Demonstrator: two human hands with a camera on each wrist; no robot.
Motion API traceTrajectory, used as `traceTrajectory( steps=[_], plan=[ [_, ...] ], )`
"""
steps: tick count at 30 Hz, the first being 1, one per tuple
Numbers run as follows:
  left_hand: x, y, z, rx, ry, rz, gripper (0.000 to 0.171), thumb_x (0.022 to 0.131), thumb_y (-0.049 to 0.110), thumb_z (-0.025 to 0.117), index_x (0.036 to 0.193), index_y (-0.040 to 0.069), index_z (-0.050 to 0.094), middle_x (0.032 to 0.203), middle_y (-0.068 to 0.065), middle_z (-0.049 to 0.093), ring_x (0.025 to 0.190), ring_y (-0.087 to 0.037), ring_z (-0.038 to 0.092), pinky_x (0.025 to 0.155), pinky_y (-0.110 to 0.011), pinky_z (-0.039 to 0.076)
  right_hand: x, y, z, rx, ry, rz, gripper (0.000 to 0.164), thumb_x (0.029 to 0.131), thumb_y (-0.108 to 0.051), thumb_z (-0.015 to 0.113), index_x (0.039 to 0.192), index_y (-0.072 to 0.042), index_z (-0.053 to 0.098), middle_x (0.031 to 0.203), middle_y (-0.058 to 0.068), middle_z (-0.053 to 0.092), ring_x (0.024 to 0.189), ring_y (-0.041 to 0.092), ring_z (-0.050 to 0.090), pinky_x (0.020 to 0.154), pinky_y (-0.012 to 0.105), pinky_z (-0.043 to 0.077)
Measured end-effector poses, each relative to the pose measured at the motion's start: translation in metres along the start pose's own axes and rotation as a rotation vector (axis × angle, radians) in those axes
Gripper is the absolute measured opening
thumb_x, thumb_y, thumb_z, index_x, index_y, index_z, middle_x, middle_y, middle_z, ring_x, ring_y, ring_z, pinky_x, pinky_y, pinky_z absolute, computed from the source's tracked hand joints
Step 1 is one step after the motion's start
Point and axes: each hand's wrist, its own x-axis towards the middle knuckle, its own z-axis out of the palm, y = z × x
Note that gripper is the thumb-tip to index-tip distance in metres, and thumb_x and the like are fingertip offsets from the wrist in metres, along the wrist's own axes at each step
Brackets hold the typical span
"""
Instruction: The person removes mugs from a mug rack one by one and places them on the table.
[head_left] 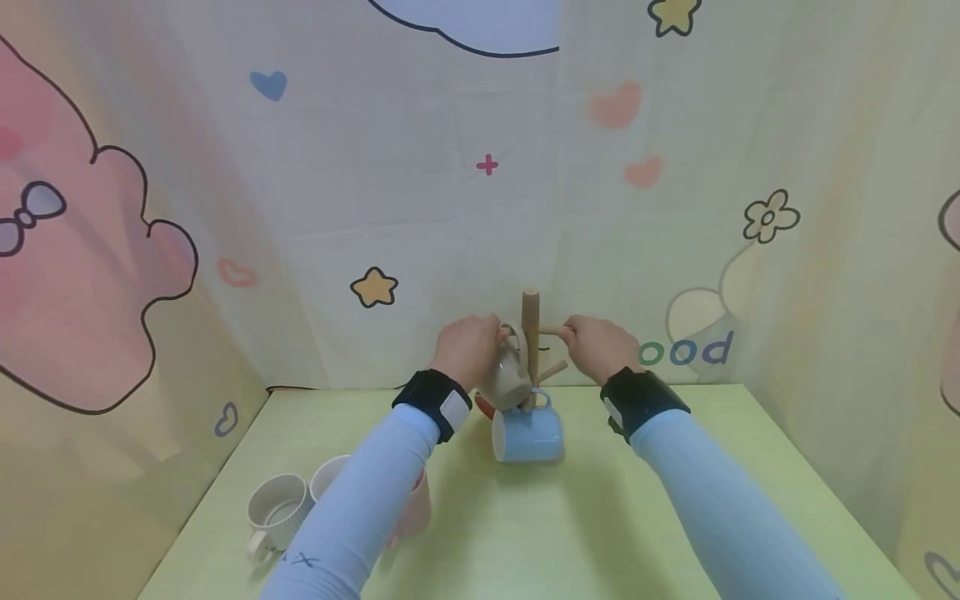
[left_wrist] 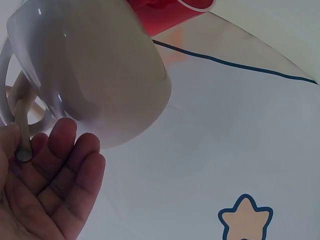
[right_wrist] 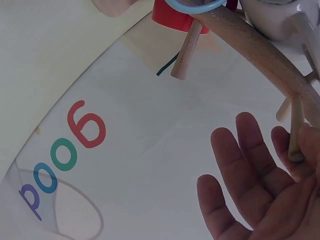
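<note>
A wooden mug tree stands at the far side of the table. My left hand pinches the end of a left peg between thumb and index finger. On that peg a beige mug hangs by its handle, tilted, just beside the fingers. My right hand pinches a right peg near its tip; no mug is on it, and the other fingers are spread. Lower on the tree, a light blue mug hangs sideways by its handle. Mostly hidden behind, a red mug shows.
On the table's left side stand a white mug, another white mug and a pink mug, the latter two partly covered by my left sleeve. A printed curtain rises behind the pale green table.
</note>
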Motion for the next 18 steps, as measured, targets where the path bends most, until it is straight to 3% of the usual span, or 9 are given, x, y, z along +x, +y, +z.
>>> traceTrajectory(
  steps=[8, 18],
  plan=[
    [-0.0014, 0.0010, 0.0013, 0.042, 0.006, 0.011, 0.027, 0.098, 0.025, 0.063, 0.121, 0.010, 0.064, 0.099, -0.007, 0.070, 0.082, -0.019, 0.065, 0.079, -0.037, 0.059, -0.0001, 0.0010, -0.0007, 0.012, -0.005, -0.009, 0.036, 0.106, -0.032, 0.046, 0.122, -0.006, 0.064, 0.110, 0.015, 0.070, 0.095, 0.033, 0.065, 0.079, 0.054, 0.053],
    [-0.0056, 0.0041, -0.0019, 0.021, -0.006, 0.008, 0.026, 0.100, 0.027, 0.060, 0.118, 0.009, 0.065, 0.098, -0.008, 0.070, 0.083, -0.019, 0.066, 0.079, -0.037, 0.058, 0.0017, 0.0023, -0.0026, 0.031, -0.014, -0.016, 0.036, 0.107, -0.034, 0.044, 0.124, -0.008, 0.063, 0.117, 0.016, 0.068, 0.105, 0.038, 0.063, 0.084, 0.058, 0.051]
  ],
)
